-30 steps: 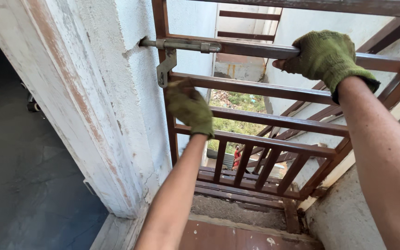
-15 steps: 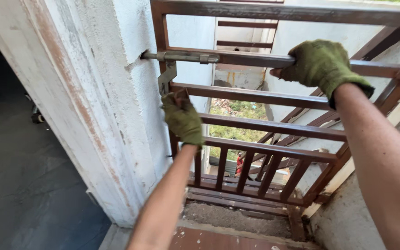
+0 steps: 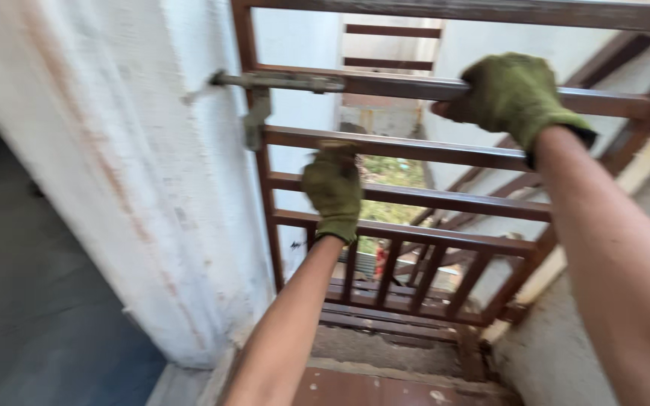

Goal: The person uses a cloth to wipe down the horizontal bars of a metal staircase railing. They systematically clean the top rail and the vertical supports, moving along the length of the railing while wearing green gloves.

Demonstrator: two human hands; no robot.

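Observation:
A brown metal grille gate (image 3: 415, 203) of horizontal bars stands in front of me. My left hand (image 3: 332, 188), in a green glove, grips one of its middle bars. My right hand (image 3: 513, 94), also gloved in green, is closed around a higher bar. A grey sliding bolt latch (image 3: 280, 81) runs from that higher bar into the white wall at the gate's left edge. A grey hasp plate (image 3: 256, 120) hangs just below the bolt.
A white, worn wall pillar (image 3: 152, 173) rises at the left, with a dark doorway (image 3: 9, 263) beyond it. Past the bars are more brown railings (image 3: 393, 301), a lower landing and some greenery. A pale wall (image 3: 566, 353) flanks the right.
My left hand has moved right along the gate, away from the hasp, onto a middle bar. The view has shifted so the gate sits lower and closer. My right hand keeps its grip.

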